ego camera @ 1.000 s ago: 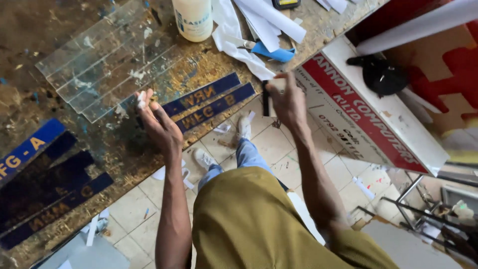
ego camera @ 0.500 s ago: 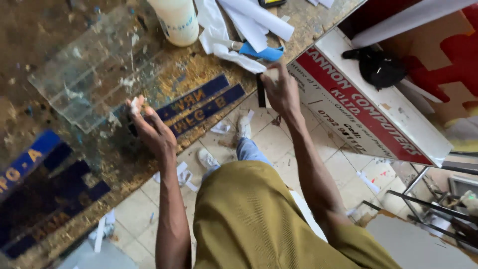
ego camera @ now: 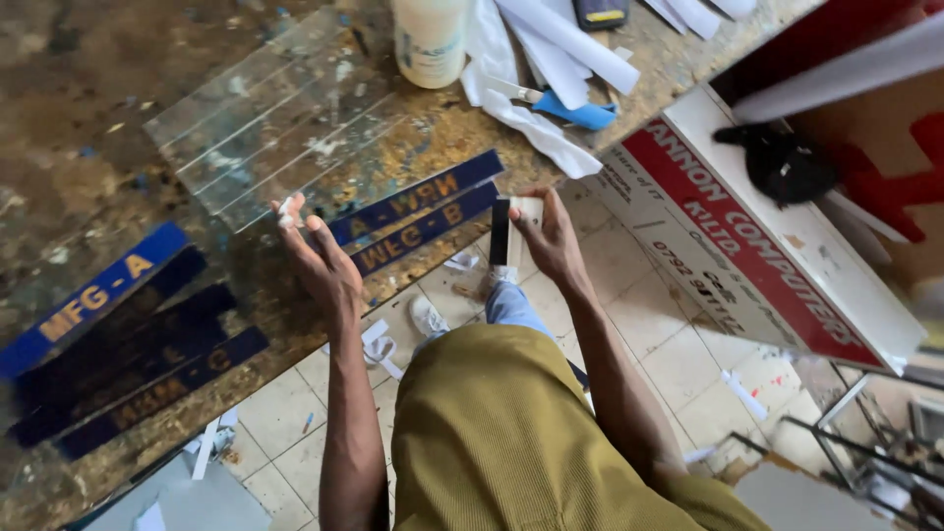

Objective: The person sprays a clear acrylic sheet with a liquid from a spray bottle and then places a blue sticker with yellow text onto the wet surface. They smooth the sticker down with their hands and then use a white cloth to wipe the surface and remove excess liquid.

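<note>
The left hand pinches a white scrap over the stained tabletop; the right hand holds a black-and-white strip beside two blue lettered strips.

Beside the stained brown and ochre table, two dark blue strips carry gold letters. The clear sheets above them are smeared white. The right hand grips a black-and-cream scraper. Below the table: mustard-yellow shirt, red-and-white signboard.

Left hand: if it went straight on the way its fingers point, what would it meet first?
Probably the clear strips lying just past the fingertips of the left hand, up and left on the worktable; its height above them is unclear.
</note>
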